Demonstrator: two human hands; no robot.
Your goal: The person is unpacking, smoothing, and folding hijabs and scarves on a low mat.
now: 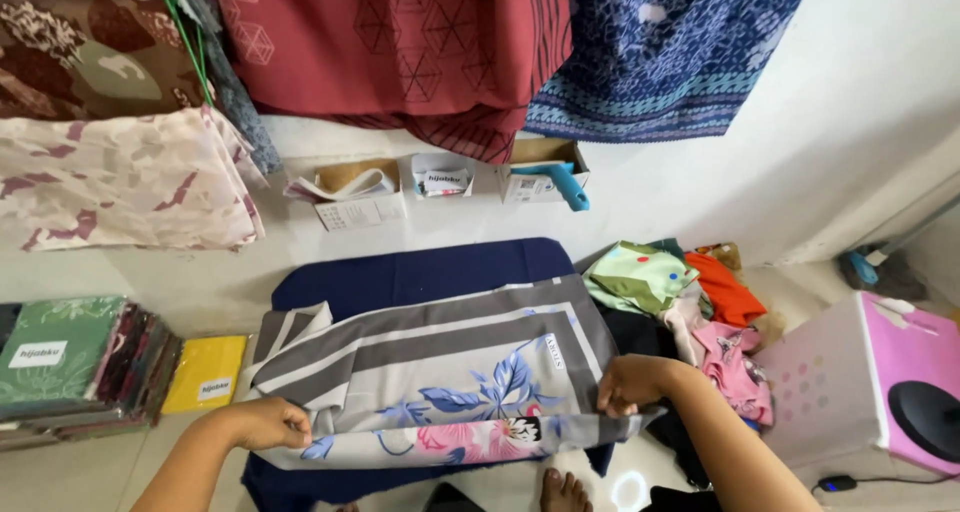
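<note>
From the head camera we look down on a grey scarf (440, 372) printed with pale stripes and blue and pink flowers, lying on a navy blue mat (420, 272) spread over the pale floor (200, 282). Our left hand (262, 424) pinches the scarf's left edge, fingers pressed together on the cloth. Our right hand (628, 384) pinches the right corner the same way, thumb over the hem. The scarf lies doubled: a folded layer shows along the left, where striped edges stack over one another, and the top layer sits fairly flat with a few ripples near the lower hem. We judge the folding partly done, since the cloth is still wide and both ends are held out rather than brought together; further folds and a final smoothing seem left.

Around the mat, a stack of packed scarves (70, 367) in clear sleeves sits at the left, with a yellow packet (205, 374) just beside it. A heap of loose clothes (690, 312) in green, orange and pink lies to the right, near a pink and white box (880, 372). Against the wall stand small cardboard boxes (440, 182), one holding a blue-handled tool (560, 180). Patterned fabrics hang above: a maroon cloth (400, 42) and a blue batik cloth (670, 52). A bare foot (565, 492) shows at the bottom edge.
</note>
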